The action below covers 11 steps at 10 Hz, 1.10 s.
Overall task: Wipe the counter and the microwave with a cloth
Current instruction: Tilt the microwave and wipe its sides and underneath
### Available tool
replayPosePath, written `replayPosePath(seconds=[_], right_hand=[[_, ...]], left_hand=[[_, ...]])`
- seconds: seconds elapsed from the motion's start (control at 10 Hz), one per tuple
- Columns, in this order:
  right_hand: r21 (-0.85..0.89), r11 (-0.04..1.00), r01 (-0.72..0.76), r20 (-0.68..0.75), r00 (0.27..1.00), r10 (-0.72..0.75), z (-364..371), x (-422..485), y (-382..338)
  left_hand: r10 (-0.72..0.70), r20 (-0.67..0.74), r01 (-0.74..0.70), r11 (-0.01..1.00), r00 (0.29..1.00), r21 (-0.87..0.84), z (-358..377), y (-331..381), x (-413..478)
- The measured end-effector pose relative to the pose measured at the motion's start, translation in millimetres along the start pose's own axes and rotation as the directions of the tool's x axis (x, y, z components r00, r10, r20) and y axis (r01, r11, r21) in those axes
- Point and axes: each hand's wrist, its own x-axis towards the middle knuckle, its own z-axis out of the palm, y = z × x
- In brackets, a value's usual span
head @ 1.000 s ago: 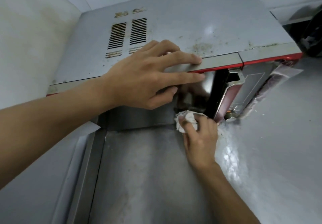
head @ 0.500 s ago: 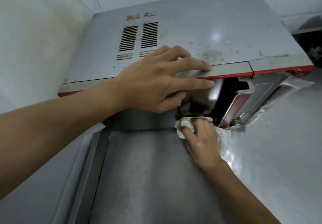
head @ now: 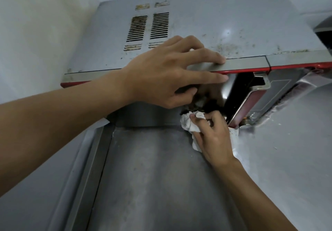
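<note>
Head view. Left hand (head: 167,76) rests on the front top edge of the microwave (head: 215,15), its fingers extended and spread, gripping nothing. Right hand (head: 213,137) has its fingers curled round a crumpled white cloth (head: 188,124), held at the microwave's lower front where it meets the steel counter (head: 158,180). Brown specks mark the microwave's top.

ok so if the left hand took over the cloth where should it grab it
The loose white fold of the cloth sticking out left of the right hand, pinched from the left side. The rest is bunched under that hand's curled fingers, against the microwave front.
</note>
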Motion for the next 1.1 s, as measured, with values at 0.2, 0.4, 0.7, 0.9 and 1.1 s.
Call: replayPosePath(seconds=[0.2, 0.4, 0.7, 0.9, 1.1], right_hand=[[0.003, 0.999, 0.039, -0.152, 0.988, -0.038, 4, 17, -10], [-0.121, 0.992, 0.027, -0.001, 1.000, -0.028, 22, -1, 4], [0.152, 0.986, -0.070, -0.093, 0.992, 0.085, 19, 6, -2], [0.124, 0.991, -0.043, -0.147, 0.987, 0.061, 9, 17, -11], [0.114, 0.991, -0.072, -0.143, 0.986, 0.088, 21, 7, -2]], left_hand=[[0.000, 0.008, 0.000, 1.000, 1.000, 0.017, 1, 0, 0], [-0.013, 0.003, 0.013, 1.000, 1.000, 0.007, 0, 1, 0], [-0.009, -0.005, 0.009, 1.000, 1.000, 0.015, 0, 1, 0], [-0.006, -0.010, 0.006, 1.000, 1.000, 0.008, 1, 0, 0], [-0.010, -0.003, 0.010, 1.000, 1.000, 0.007, -1, 1, 0]])
